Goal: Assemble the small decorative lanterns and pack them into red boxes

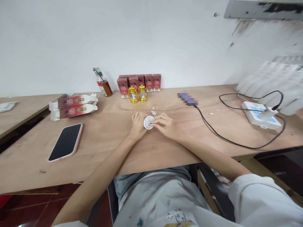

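Note:
Over the middle of the table, a small round white plastic piece (147, 121) is gripped by my left hand (138, 125). My right hand (165, 125) is closed in a pinch at the face of this piece; what its fingertips hold is too small to make out. Just beyond my hands lie a small white part (153, 113) and several thin bent wires (157, 106). Two gold miniature lanterns (133, 95) stand farther back, in front of several red printed boxes (148, 82).
Flattened red cartons (73, 106) and a black-screened phone (66, 142) lie at left. A bottle of brown liquid (104, 84) leans near the wall. At right, a cable (213, 131) loops between a purple device (187, 98) and a white power strip (254, 114), beside white wrapped items (265, 78).

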A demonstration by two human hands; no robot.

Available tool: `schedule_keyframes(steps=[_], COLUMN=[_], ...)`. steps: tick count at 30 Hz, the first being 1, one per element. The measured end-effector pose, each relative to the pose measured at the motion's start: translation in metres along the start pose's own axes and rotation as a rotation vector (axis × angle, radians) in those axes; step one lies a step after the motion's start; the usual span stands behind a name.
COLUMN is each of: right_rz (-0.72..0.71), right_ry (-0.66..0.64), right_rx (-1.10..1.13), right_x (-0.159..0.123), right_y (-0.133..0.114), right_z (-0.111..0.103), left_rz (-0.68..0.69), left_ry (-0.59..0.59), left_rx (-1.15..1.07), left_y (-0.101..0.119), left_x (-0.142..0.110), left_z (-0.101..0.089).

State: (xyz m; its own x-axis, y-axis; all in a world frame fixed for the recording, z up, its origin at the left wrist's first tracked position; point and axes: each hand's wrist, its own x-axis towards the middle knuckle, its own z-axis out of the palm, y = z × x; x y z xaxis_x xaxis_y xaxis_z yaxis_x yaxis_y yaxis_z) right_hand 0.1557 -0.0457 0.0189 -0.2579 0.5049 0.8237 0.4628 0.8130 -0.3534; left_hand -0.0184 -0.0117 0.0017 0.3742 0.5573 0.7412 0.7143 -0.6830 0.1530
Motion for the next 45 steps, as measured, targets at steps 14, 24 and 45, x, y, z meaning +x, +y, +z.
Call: schedule_keyframes(steps=[14, 24, 45], right_rz=[0.073, 0.377, 0.620], right_ry=[0.023, -0.134, -0.554], right_rx=[0.031, -0.513, -0.836], right_x=[0.002, 0.001, 0.006], right_y=[-0.006, 0.075, 0.086], right_z=[-0.001, -0.037, -0.058], left_rz=[0.047, -0.164, -1.357], left_ry=[-0.022, 0.225, 0.365], left_rx=[0.008, -0.048, -1.252], left_y=[0.003, -0.012, -0.033], left_x=[0.001, 0.011, 0.027], left_z=[-0.003, -0.016, -0.018])
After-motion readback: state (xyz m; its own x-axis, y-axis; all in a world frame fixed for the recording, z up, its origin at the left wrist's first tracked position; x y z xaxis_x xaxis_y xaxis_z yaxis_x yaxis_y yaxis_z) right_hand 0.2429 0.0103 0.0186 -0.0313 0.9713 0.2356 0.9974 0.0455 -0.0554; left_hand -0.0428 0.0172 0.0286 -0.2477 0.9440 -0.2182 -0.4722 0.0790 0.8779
